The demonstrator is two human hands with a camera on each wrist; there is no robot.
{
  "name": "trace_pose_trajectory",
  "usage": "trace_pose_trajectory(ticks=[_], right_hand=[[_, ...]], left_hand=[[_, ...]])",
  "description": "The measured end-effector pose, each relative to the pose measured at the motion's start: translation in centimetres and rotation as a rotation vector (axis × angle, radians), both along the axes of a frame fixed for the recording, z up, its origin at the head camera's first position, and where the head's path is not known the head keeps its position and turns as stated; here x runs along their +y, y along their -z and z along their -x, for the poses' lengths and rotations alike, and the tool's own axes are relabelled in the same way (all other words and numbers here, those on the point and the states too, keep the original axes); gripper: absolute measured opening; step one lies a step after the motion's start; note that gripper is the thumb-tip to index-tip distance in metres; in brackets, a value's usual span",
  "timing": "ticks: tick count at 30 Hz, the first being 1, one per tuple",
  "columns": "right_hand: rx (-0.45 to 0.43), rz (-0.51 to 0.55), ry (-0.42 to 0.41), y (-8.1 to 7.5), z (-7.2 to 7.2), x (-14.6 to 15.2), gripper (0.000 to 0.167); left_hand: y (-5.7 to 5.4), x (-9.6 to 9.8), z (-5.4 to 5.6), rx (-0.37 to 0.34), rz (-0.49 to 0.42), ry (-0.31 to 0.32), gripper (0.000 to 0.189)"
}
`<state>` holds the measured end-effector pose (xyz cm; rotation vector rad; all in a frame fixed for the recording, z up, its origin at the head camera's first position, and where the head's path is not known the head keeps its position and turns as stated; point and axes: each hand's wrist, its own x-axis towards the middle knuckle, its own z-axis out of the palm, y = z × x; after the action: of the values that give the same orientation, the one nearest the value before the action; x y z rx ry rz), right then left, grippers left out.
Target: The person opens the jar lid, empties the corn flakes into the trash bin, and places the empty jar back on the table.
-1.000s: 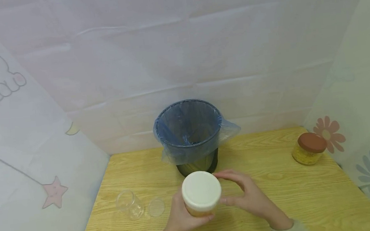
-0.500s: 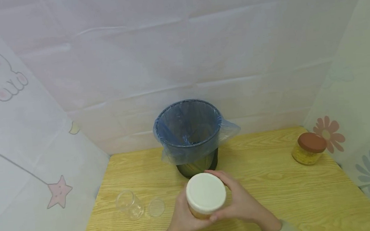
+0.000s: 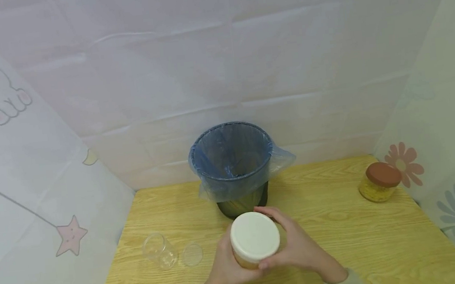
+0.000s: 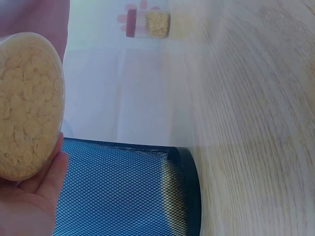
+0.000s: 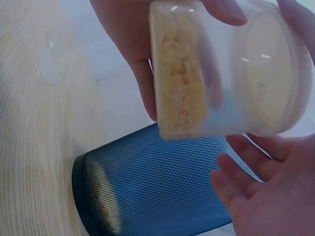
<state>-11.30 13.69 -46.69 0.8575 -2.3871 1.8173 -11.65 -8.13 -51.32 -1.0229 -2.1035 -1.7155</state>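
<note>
Above the near middle of the table (image 3: 345, 249), a jar (image 3: 246, 262) in a two-handed hold

On the left, a clear cup (image 3: 165, 254), with a clear round disc (image 3: 192, 254) lying just to its right. Next, the left hand (image 3: 228, 266), wrapped round the body of the jar, with pale yellow pieces (image 5: 179, 83) inside toward the bottom. On top of the jar, a white lid (image 3: 255, 236). Beyond it, at the far middle, an upright mesh bin (image 3: 243, 206), lined with a blue bag (image 3: 234, 190). Right of the jar, the right hand (image 3: 297, 247), gripping the lid, thumb on the near side, fingers on the far. At far right, beside the wall (image 3: 435, 117), a brown-topped pot (image 3: 376, 190) with yellow contents.
</note>
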Motion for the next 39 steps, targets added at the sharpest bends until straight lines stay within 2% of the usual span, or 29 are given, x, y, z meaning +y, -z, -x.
trace_pose_trajectory(ticks=[9, 16, 22, 26, 31, 33, 39], right_hand=[[0.052, -0.023, 0.039, -0.1, 0.2, 1.5, 0.103], [0.054, 0.005, 0.052, 0.1, 0.4, 2.7, 0.089], [0.056, 0.003, -0.017, 0.3, 0.3, 2.9, 0.068], [0.033, 0.037, -0.063, 0.5, 0.2, 2.5, 0.062], [0.047, 0.061, -0.071, 0.8, 0.0, 1.9, 0.067], [0.054, 0.064, -0.078, 1.0, 0.0, 1.6, 0.075], [0.002, 0.084, -0.094, 1.3, -0.1, 0.4, 0.098]], left_hand=[[-0.3, -0.2, -0.1, -0.047, -0.010, 0.011, 0.106], [-0.2, -0.4, 0.0, -0.049, -0.033, 0.016, 0.105], [-0.2, -0.4, 0.1, -0.057, -0.032, 0.025, 0.104], [-0.2, -0.5, 0.1, -0.065, -0.035, 0.028, 0.103], [-0.1, -0.5, 0.1, -0.060, -0.040, 0.026, 0.105], [-0.1, -0.5, 0.1, -0.045, -0.032, 0.024, 0.105], [-0.1, 0.0, 0.1, 0.025, -0.018, 0.021, 0.095]])
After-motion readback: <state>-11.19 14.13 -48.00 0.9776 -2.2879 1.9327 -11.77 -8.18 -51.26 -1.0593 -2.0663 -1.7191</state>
